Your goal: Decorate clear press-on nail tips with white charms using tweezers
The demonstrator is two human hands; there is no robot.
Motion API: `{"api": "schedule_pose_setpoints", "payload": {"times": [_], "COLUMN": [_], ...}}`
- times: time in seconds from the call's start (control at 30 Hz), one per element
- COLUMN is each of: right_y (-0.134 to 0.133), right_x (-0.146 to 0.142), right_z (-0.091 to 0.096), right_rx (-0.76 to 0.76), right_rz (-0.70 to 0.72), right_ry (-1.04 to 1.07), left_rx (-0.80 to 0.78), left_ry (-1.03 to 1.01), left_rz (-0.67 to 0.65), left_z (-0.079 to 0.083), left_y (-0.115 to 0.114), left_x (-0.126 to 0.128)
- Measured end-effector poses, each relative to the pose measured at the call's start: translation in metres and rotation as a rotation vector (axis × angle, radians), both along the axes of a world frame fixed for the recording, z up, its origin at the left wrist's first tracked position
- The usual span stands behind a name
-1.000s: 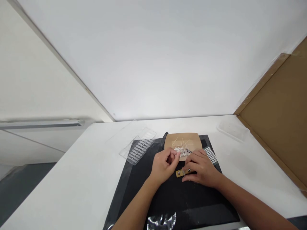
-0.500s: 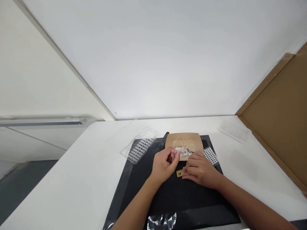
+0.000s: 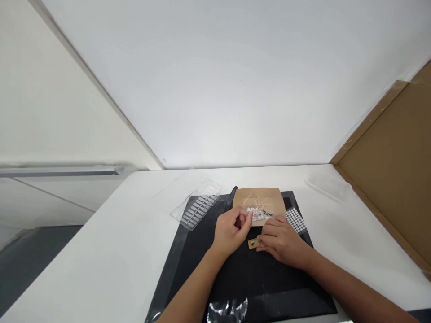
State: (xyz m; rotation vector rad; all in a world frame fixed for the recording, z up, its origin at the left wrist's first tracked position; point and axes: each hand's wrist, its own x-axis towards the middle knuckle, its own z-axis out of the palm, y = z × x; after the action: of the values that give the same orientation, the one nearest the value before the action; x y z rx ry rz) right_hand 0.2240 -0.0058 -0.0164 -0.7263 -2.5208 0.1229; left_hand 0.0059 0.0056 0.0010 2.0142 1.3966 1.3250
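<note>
My left hand [image 3: 231,229] rests on the black mat [image 3: 202,264], fingers curled in a pinch; what it holds is too small to make out. My right hand [image 3: 281,242] lies beside it with fingers curled down over a small yellow-brown strip [image 3: 252,243] that carries tiny studs. Just beyond both hands sits a tan paper tray [image 3: 258,199] with a heap of small white pieces [image 3: 257,212] and thin sticks. A white dotted sheet [image 3: 295,219] lies right of the tray.
A clear plastic case of pale nail tips [image 3: 197,207] lies at the mat's far left corner on the white table [image 3: 111,251]. A clear lid [image 3: 328,184] sits at the far right. Brown cardboard [image 3: 393,161] leans on the right. Crinkled clear plastic [image 3: 226,310] lies at the mat's near edge.
My right hand has drawn its fingers in and slid a little left over the yellow-brown strip, covering more of it. My left hand has hardly moved.
</note>
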Motion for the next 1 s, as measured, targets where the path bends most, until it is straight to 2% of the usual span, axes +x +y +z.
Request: {"api": "schedule_pose_setpoints", "payload": {"times": [0.27,0.4,0.5,0.57,0.67,0.83,1.0], "right_y": [-0.001,-0.003,-0.014,-0.026,-0.047,-0.071,-0.075], "right_x": [-0.001,0.007,0.018,0.025,0.031,0.03,0.027], "right_z": [0.0,0.016,0.03,0.03,0.017,-0.014,-0.023], "right_rx": [0.039,0.101,0.102,0.049,-0.043,-0.029,-0.062], "right_rz": [-0.003,0.028,-0.045,-0.082,-0.17,-0.431,-0.459], "right_ry": [-0.024,0.007,0.055,0.053,0.091,0.171,0.051], "left_rx": [0.016,0.031,0.06,0.082,0.111,0.143,0.185], "left_ry": [-0.025,-0.032,-0.022,-0.012,0.006,0.037,0.06], "left_rz": [0.03,0.048,0.062,0.07,0.077,0.074,0.075], "left_z": [-0.002,-0.002,-0.004,-0.005,-0.008,-0.011,-0.012], "left_y": [0.002,0.003,0.005,0.007,0.008,0.007,0.007], "left_x": [0.0,-0.001,-0.001,-0.002,-0.002,-0.002,-0.003]}}
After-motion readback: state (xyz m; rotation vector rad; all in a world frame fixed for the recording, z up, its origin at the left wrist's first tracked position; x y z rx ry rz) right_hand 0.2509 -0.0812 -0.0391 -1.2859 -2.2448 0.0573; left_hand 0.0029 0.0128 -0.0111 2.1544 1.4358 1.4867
